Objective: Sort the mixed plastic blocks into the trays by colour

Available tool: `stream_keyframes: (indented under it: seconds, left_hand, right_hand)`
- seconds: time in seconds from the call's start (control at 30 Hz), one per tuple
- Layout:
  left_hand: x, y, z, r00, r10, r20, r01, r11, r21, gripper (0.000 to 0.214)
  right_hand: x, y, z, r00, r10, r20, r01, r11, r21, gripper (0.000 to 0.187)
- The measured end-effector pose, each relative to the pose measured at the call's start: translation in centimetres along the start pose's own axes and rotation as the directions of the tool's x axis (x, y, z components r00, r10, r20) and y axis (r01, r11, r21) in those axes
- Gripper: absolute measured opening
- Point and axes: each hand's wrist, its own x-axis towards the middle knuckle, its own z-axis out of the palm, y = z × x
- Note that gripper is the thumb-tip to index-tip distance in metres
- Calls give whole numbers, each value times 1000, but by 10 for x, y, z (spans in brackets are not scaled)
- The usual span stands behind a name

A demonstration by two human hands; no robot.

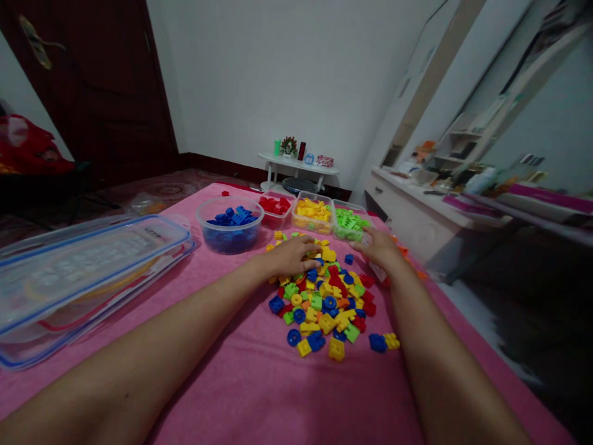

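Pink cloth covers the bench (259, 383), and at centre frame we see the pile of blocks (327, 306) with its colours all mixed. Above it stand the blue tub (230, 225), red tub (275, 207), yellow tub (312, 213) and green tub (349, 222), each part-filled with one colour. We judge the sorting begun but far from done. The left hand (294, 256) curls over the pile's far edge. The right hand (377, 246) lies blurred just beside the green tub. We cannot tell whether either grips a piece. We can read no writing.

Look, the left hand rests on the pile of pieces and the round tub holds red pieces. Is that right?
Not quite. The head view shows the round tub holding blue pieces, not red. The left hand does rest on the pile of pieces.
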Motion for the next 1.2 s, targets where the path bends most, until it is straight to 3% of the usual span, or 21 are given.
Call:
stream_keyframes:
  seconds: [0.23,0.43,0.7,1.07,1.2]
  left_hand:
    - [2,-9,6,990,-68,-120,50,987,-153,34]
    - [3,-11,5,980,-122,-158,77,961,-264,27]
    - [4,-17,11,964,-194,-184,115,922,-370,27]
    - [3,-18,11,963,-204,-177,120,910,-396,24]
    - [3,-18,12,958,-224,-181,134,902,-409,25]
  right_hand:
    - [-10,-16,-12,998,36,59,-33,997,-65,67]
    - [-23,-42,-24,987,-46,153,52,998,-40,47]
    - [-41,-69,-40,982,-103,161,107,994,-17,42]
    - [-28,-56,-53,986,-45,161,63,992,-112,33]
    - [-29,-32,-62,999,-14,44,21,987,-157,49]
